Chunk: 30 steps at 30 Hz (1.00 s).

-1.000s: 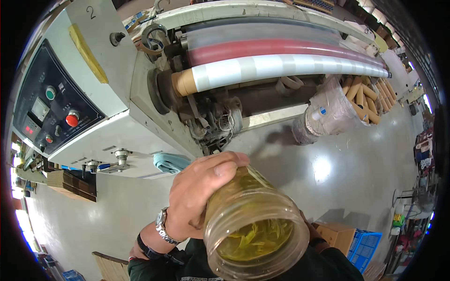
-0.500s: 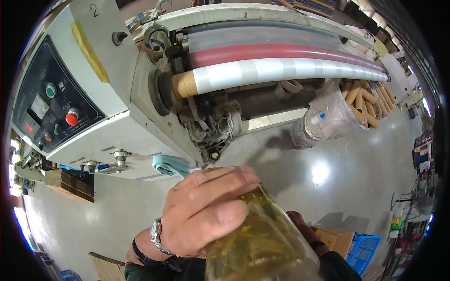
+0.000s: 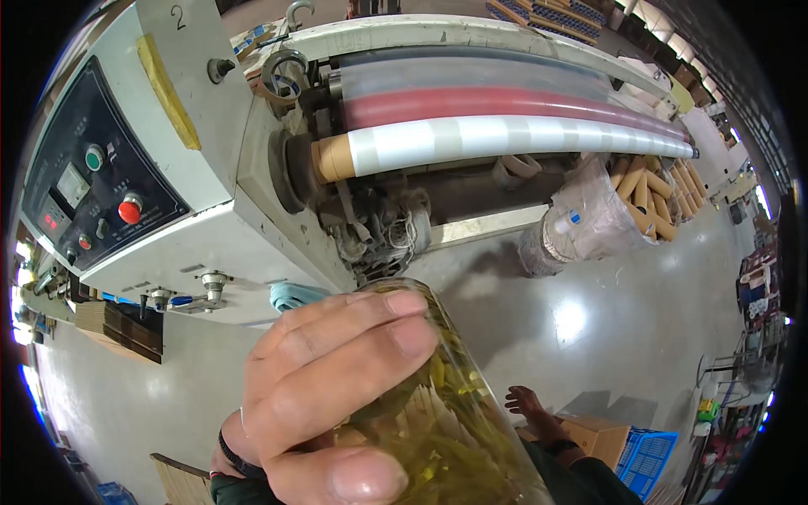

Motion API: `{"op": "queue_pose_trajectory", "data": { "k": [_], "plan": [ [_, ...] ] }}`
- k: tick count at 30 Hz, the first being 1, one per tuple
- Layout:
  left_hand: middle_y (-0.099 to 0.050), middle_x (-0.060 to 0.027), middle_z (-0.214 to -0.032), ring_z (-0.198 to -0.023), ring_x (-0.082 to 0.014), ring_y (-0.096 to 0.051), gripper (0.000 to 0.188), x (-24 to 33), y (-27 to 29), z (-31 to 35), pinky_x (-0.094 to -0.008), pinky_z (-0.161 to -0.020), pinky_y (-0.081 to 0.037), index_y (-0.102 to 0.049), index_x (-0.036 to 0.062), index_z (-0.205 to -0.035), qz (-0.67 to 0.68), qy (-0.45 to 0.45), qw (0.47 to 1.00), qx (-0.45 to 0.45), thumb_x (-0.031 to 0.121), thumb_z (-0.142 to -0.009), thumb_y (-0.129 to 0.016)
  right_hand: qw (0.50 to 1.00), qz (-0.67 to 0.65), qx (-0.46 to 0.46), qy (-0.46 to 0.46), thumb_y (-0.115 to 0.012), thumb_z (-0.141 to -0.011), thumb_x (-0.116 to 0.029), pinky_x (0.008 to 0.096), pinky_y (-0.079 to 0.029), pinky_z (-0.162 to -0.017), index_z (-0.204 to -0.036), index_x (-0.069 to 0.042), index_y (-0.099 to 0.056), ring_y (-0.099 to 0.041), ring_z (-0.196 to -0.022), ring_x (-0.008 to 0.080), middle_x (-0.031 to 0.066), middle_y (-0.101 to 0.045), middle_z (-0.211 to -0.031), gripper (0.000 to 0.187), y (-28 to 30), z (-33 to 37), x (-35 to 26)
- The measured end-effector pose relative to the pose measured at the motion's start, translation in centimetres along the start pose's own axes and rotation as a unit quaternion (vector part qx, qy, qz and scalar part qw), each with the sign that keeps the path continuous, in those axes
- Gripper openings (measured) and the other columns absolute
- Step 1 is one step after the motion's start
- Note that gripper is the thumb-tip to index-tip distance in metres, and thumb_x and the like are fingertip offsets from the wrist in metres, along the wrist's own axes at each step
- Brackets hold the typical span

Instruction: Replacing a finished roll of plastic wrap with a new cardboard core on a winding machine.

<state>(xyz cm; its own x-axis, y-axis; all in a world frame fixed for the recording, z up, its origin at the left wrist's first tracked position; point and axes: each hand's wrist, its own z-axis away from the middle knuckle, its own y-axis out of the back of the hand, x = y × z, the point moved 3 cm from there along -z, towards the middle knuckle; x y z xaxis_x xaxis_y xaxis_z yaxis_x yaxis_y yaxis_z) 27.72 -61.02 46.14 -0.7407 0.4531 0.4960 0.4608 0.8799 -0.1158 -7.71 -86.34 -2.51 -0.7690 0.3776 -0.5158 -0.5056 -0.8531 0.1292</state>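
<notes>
Close to the camera, my left hand is wrapped round a clear cup of yellow-green liquid with loose tea leaves. The cup leans, and its lower part runs out of the picture at the bottom edge. My thumb and fingers press against its near left side. Lower down on the right, my right hand hangs beside the cup with its fingers apart and nothing in it. Beyond the cup stands a roll machine, with a white and grey striped film roll at its front. A light blue cloth lies at the cabinet's lower edge.
A control panel with buttons fills the cabinet's left face. Behind the striped roll runs a red roll. Cardboard tubes stand beside a plastic-wrapped bin. On the floor are a cardboard box and a blue crate.
My left hand and the cup have come nearer the camera, the hand shifting left. My right hand, partly hidden behind the cup before, now shows with spread fingers.
</notes>
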Motion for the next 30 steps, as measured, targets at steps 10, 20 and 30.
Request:
{"op": "queue_pose_trajectory", "data": {
  "k": [10, 20, 30],
  "plan": [
    [-0.056, -0.0272, -0.109, -0.100, -0.0335, -0.056, 0.052, 0.3, 1.7, -0.8, -0.0455, -0.088, -0.050, -0.052, 0.0010, -0.120, -0.043, 0.104, 0.991, -0.077, 0.043, -0.100, -0.027, 1.000, 0.009, 0.011, 0.000, -0.053, -0.091, -0.044, 0.0415, -0.051, -0.080, -0.132, -0.001, -0.047, -0.065, -0.093, 0.0289, 0.0187, -0.061, -0.117, 0.060, -0.1, 0.8, -0.6],
    [-0.055, -0.0256, -0.111, -0.099, -0.0368, -0.056, 0.043, 0.2, 1.6, 0.4, -0.0494, -0.085, -0.051, -0.044, 0.0104, -0.132, -0.078, -0.046, 0.993, -0.079, 0.038, -0.099, -0.036, 1.000, 0.011, -0.004, -0.003, -0.052, -0.093, -0.040, 0.0404, -0.051, -0.077, -0.132, -0.001, -0.046, -0.065, -0.089, 0.0272, 0.0181, -0.061, -0.115, 0.055, -0.3, 1.3, -1.6],
    [-0.063, -0.0233, -0.106, -0.089, -0.0379, -0.067, 0.030, 1.2, 5.8, 1.3, -0.0402, -0.074, -0.057, -0.055, 0.0022, -0.111, -0.128, 0.075, 0.955, -0.255, 0.007, -0.084, -0.066, 0.996, 0.081, -0.024, -0.028, -0.053, -0.092, -0.041, 0.0410, -0.051, -0.077, -0.130, -0.004, -0.048, -0.065, -0.088, 0.0274, 0.0164, -0.062, -0.112, 0.053, -0.8, -0.9, -2.4]
  ]
}}
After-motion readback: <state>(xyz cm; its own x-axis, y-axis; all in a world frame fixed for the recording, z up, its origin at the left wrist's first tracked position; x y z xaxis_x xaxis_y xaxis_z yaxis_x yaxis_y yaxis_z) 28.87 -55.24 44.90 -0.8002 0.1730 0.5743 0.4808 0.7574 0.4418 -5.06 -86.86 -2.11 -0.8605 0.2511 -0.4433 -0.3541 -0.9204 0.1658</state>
